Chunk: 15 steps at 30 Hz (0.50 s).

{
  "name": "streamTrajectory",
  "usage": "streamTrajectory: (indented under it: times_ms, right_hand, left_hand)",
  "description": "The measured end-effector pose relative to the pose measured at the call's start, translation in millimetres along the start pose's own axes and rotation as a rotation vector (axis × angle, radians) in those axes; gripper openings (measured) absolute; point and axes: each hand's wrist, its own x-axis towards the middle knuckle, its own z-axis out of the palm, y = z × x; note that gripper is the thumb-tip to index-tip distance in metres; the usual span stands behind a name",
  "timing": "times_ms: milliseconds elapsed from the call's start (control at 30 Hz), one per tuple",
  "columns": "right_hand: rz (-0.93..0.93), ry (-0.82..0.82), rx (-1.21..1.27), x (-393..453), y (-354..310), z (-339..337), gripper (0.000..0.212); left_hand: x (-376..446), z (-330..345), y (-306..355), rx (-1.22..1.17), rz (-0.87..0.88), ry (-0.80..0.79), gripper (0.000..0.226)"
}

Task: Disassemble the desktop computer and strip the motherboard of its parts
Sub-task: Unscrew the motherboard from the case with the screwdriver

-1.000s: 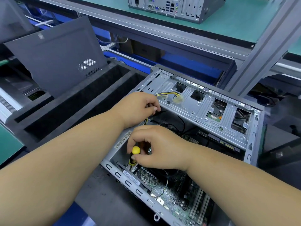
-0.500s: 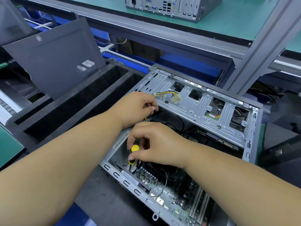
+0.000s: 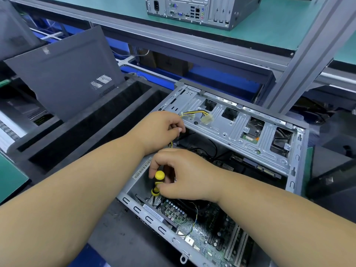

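Computer: open case lying on its side on the dark desk, near your body; motherboard exposed at the near corner, drive cage across the far half.

Screwdriver: yellow and black handle, upright, tip down at the motherboard's left edge, just beside the case wall. Your right hand has its fingers curled round the handle.

Cables: yellow and black bundle with a white plug lying on the drive cage. Your left hand has its fingers clenched round the bundle where it drops into the case, holding it clear of the work.

Step in hand, as judged: loosening a motherboard screw. Keep the shaft straight over the head, press down as you turn, and hold the cables aside. A slipped tip could gouge the board.

Also present: grey side panel leaning at the left; second computer on the green shelf above.
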Motion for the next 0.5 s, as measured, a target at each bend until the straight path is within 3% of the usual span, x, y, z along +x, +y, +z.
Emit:
streamTrajectory:
  times_ms: [133, 367, 500]
  right_hand:
    - [-0.025, -0.022, 0.011, 1.2, -0.5, 0.4, 0.019]
    - [0.077, 0.018, 0.049, 1.8, 2.0, 1.4, 0.035]
    - [0.096, -0.018, 0.039, 2.7, 3.2, 0.0, 0.028]
  left_hand:
    - [-0.2, -0.3, 0.4, -0.003, -0.002, 0.002, 0.016]
    - [1.5, 1.5, -1.0, 0.022, 0.001, 0.003, 0.017]
    - [0.8, 2.5, -1.7, -0.007, -0.008, 0.014, 0.017]
